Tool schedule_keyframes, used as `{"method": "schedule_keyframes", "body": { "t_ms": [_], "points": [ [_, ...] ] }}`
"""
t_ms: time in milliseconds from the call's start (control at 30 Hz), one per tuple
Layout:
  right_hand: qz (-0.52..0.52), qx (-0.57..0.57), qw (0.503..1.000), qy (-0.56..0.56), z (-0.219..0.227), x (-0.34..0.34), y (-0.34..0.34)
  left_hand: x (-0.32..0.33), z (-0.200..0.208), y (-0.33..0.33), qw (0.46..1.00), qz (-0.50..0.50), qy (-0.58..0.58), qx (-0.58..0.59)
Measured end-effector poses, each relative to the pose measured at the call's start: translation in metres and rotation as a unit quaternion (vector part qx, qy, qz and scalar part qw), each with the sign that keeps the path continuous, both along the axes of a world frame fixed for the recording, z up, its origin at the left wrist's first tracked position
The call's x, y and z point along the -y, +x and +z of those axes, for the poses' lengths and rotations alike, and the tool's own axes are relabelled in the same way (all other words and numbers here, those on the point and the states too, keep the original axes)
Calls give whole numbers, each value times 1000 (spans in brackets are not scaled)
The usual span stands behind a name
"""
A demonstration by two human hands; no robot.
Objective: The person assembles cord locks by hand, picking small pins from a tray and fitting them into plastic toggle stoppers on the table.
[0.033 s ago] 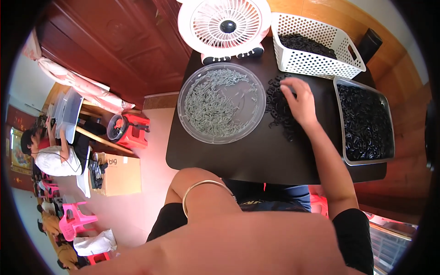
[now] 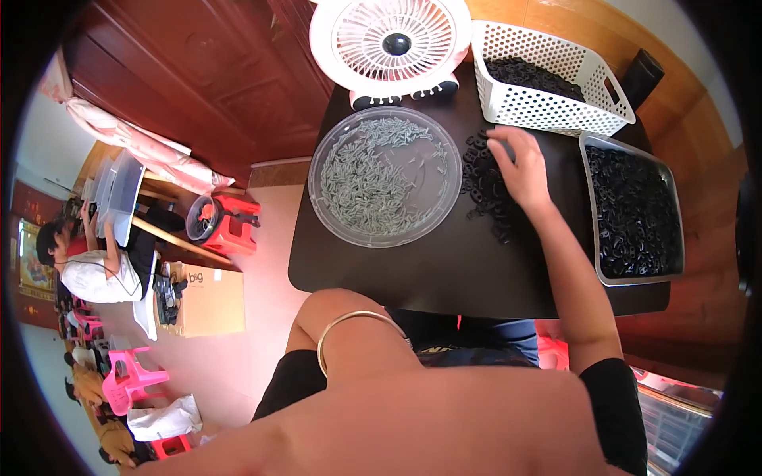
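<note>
My right hand (image 2: 521, 168) reaches over a loose heap of small black plastic parts (image 2: 486, 186) on the dark table. Its fingers are bent, thumb and forefinger slightly apart at the tips, with nothing visible between them. Left of it lies a round clear tray (image 2: 425, 186) with many small grey-green rod-like pieces (image 2: 357, 186). My left arm bends at the elbow and comes back towards the camera, a metal bangle (image 2: 324, 347) round its wrist. Large and close along the lower edge, my left hand (image 2: 429, 420) shows skin only; its fingers are out of sight.
A rectangular bin (image 2: 589, 198) of black parts stands at the table's right, a white perforated basket (image 2: 536, 117) with more behind it. A white fan (image 2: 349, 67) is at the back. Leftward, another person (image 2: 99, 274) sits by a clear box (image 2: 119, 202), near a carton (image 2: 214, 305) and pink chair (image 2: 127, 381).
The right hand's forefinger has lifted slightly from the thumb over the black parts. The left arm stays nearly where it was.
</note>
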State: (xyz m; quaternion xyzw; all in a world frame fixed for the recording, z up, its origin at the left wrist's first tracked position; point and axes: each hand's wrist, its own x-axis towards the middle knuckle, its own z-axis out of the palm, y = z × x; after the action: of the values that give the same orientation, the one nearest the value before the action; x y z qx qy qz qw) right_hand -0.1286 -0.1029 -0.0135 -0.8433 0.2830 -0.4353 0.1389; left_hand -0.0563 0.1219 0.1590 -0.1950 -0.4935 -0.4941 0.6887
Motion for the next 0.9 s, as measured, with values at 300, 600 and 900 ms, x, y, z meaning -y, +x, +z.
{"method": "schedule_keyframes", "body": {
  "t_ms": [300,600,900],
  "points": [
    [94,-114,987,62,-14,35,14,-6,12,30,1000,1,-17,-16],
    [129,-99,981,105,-7,-4,-5,81,-53,93,738,485,215,418],
    [87,6,986,145,15,-26,-23,111,-154,141,325,617,112,708]
  ]
}}
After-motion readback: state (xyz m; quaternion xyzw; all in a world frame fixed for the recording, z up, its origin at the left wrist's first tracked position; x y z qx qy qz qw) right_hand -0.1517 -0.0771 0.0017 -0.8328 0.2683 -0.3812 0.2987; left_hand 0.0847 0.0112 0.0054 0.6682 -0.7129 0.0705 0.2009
